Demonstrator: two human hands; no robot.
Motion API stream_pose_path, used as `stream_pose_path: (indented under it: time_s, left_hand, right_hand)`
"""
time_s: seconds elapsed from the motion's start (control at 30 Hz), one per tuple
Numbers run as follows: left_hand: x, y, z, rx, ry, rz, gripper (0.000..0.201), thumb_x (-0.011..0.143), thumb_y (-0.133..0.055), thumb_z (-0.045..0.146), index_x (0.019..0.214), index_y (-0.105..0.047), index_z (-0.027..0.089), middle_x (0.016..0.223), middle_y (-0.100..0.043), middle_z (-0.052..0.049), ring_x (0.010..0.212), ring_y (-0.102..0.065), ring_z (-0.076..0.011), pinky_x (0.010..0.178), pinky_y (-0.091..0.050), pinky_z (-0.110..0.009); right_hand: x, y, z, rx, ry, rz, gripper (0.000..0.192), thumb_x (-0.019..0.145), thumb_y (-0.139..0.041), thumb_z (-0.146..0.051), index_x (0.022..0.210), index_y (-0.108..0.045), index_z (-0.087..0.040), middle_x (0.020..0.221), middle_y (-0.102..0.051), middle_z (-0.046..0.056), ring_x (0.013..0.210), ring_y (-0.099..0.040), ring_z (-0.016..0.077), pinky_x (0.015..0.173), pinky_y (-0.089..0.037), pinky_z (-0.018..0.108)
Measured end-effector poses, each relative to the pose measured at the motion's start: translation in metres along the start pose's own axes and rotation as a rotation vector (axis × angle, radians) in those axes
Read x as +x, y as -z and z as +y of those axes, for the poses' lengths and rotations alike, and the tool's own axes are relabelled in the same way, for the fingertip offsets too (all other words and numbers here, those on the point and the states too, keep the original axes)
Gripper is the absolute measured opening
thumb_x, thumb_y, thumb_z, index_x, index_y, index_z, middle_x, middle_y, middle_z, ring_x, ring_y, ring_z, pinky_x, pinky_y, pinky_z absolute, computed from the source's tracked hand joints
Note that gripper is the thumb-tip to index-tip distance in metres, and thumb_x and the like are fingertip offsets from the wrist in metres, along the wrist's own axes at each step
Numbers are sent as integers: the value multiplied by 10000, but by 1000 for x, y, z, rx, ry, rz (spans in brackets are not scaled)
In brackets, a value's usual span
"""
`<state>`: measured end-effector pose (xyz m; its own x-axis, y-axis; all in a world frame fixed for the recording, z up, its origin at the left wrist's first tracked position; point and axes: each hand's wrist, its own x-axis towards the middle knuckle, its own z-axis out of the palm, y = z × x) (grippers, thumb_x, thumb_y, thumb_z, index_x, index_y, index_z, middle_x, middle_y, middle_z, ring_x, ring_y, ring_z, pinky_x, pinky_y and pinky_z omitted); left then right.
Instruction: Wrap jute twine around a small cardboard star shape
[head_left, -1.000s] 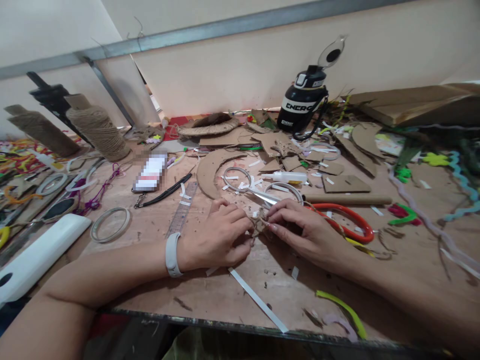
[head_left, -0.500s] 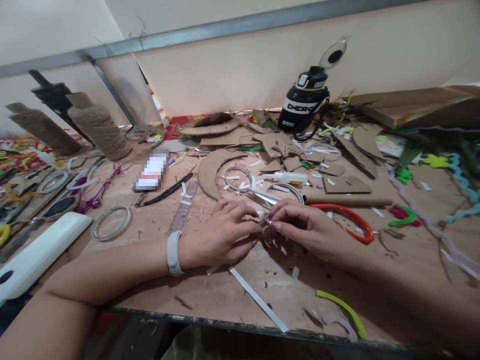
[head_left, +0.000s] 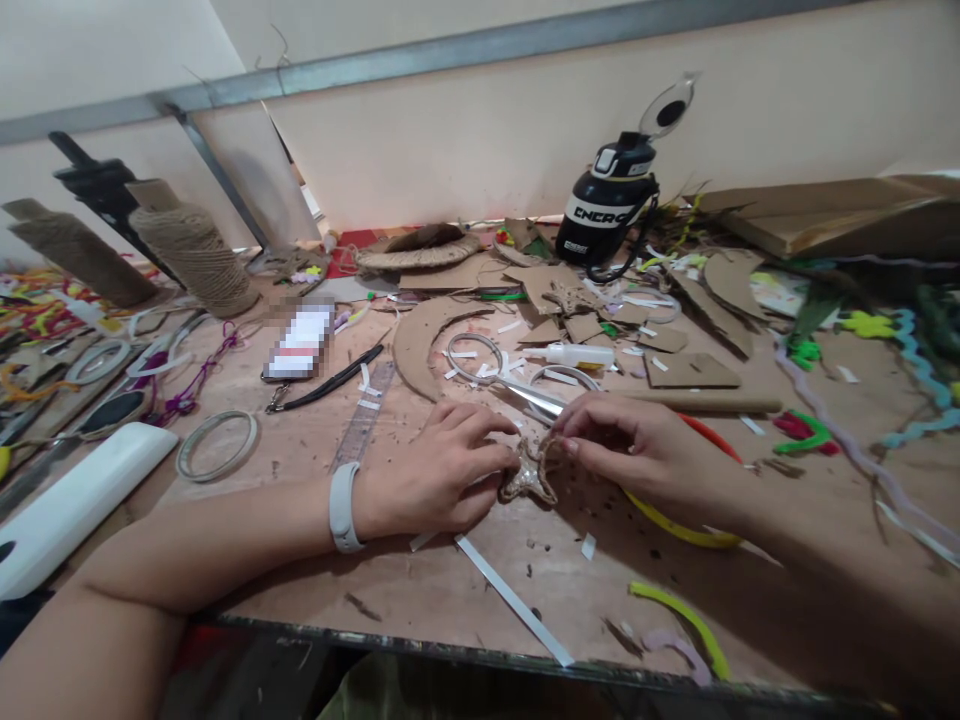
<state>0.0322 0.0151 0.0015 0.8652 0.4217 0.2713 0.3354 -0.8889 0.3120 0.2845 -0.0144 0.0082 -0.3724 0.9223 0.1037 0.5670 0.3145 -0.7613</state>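
Note:
My left hand [head_left: 439, 470] and my right hand [head_left: 637, 450] meet at the middle of the wooden table [head_left: 420, 590]. Between their fingertips is a small star shape wrapped in jute twine [head_left: 531, 476], lying flat on the table. The left fingers pinch its left side; the right thumb and forefinger pinch its upper right point. A white band sits on my left wrist [head_left: 342, 508]. Silver scissors [head_left: 510, 382] lie just beyond my hands.
A glue bottle [head_left: 577, 353], cardboard scraps [head_left: 690, 368], a black bottle [head_left: 611, 205], twine spools [head_left: 196, 255], a phone [head_left: 300, 343], a clear ruler [head_left: 366, 418], tape rings [head_left: 217, 446] and pipe cleaners [head_left: 679, 612] litter the table. A white strip [head_left: 514, 600] lies near the front edge.
The twine star has become visible between my fingers and lies lower on the table. My right hand shifted slightly right, covering more of the red scissor handle.

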Motion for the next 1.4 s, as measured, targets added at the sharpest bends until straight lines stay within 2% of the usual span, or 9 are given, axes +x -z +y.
stream_pose_path:
  time_s: [0.13, 0.27, 0.47, 0.6, 0.97, 1.07, 1.13, 1.27, 1.4]
  left_hand:
    - [0, 1, -1, -21, -5, -4, 259, 875, -551, 143, 1107, -649, 203, 1233, -641, -87, 1144, -572, -222, 1026, -399, -413]
    - [-3, 0, 0, -2, -44, 52, 285, 878, -550, 180, 1144, -649, 195, 1196, -667, -85, 1098, -596, -213, 985, -400, -398]
    - [-14, -4, 7, 236, -145, 144, 227, 953, -571, 296, 1153, -650, 224, 969, -691, -33, 898, -595, -175, 907, -388, -370]
    - [-16, -5, 7, 265, -166, 152, 178, 952, -584, 262, 1114, -645, 217, 945, -685, -18, 871, -595, -160, 872, -393, -351]
    - [-11, -2, 2, 217, -157, 67, 183, 1001, -490, 207, 1088, -651, 208, 1050, -717, -35, 958, -607, -161, 911, -407, -339]
    - [-11, -1, 3, 209, -148, 55, 215, 1013, -468, 217, 1148, -635, 203, 1046, -721, -40, 933, -611, -158, 880, -417, -333]
    - [-11, 0, 3, 213, -161, 60, 227, 1016, -461, 214, 1158, -636, 196, 1023, -723, -41, 932, -614, -161, 876, -421, -330]
    - [-11, 0, 2, 227, -189, 86, 216, 1014, -465, 206, 1098, -663, 185, 1008, -724, -40, 952, -611, -172, 903, -425, -338]
    - [-11, -1, 1, 228, -196, 123, 193, 1005, -489, 202, 1078, -665, 173, 991, -727, -37, 929, -616, -165, 877, -444, -330]
  right_hand:
    - [-2, 0, 0, -354, 220, 61, 164, 924, -530, -283, 900, -676, -212, 1007, -683, 85, 807, -668, 202, 728, -528, 335]
    - [-5, 2, -4, -448, 241, 9, 158, 909, -522, -255, 945, -668, -206, 958, -664, 77, 709, -643, 177, 639, -507, 299]
    - [-12, -1, -8, -558, 416, 168, 178, 903, -514, -211, 999, -665, -212, 960, -647, 92, 778, -629, 201, 653, -497, 320]
    - [-18, -6, -13, -592, 497, 125, 199, 880, -517, -171, 971, -681, -240, 904, -659, 73, 747, -615, 192, 606, -471, 312]
    - [-10, -3, -4, -583, 274, 163, 134, 916, -524, -245, 872, -647, -215, 843, -635, 76, 724, -609, 213, 610, -469, 334]
    - [-14, -5, -5, -587, 332, 243, 153, 893, -541, -214, 1018, -628, -216, 944, -645, 93, 808, -624, 230, 678, -492, 355]
    - [-18, -7, -9, -589, 411, 215, 223, 880, -546, -188, 1086, -618, -236, 963, -645, 86, 819, -611, 224, 686, -485, 353]
    - [-24, -13, -16, -605, 547, 124, 232, 863, -528, -158, 1046, -639, -247, 885, -647, 61, 752, -559, 211, 663, -434, 356]
    - [-24, -15, -17, -611, 562, 137, 197, 882, -510, -157, 976, -671, -219, 863, -641, 62, 752, -544, 206, 672, -408, 346]
